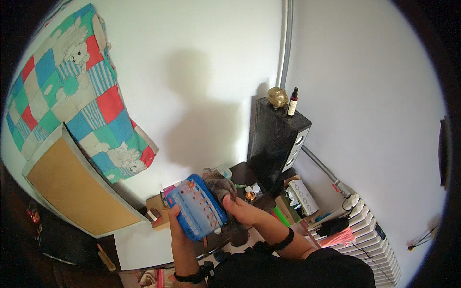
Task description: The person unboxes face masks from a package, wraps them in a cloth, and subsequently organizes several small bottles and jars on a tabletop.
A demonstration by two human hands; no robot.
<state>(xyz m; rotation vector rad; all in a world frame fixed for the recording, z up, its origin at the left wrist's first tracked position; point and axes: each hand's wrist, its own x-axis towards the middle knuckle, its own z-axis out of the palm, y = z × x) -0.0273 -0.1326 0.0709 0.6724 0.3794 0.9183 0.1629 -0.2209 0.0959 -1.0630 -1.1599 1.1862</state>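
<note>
My left hand (177, 224) grips a blue rectangular case (196, 212) by its lower left side, with the thumb on its face. Cartoon figures and writing cover that face, which is tilted up towards me. A crumpled grey-brown cloth (218, 184) is held in my right hand (238, 210) and touches the upper right edge of the case. Part of the cloth hangs below the wrist. The fingers of my right hand are mostly hidden by the cloth.
Below lies a dark table with a white sheet (144, 248) and a cardboard box (158, 212). A black speaker (277, 140) carries a gold ornament (277, 97) and a spray bottle (292, 102). A framed board (83, 187) leans at left; a white radiator (374, 241) stands at right.
</note>
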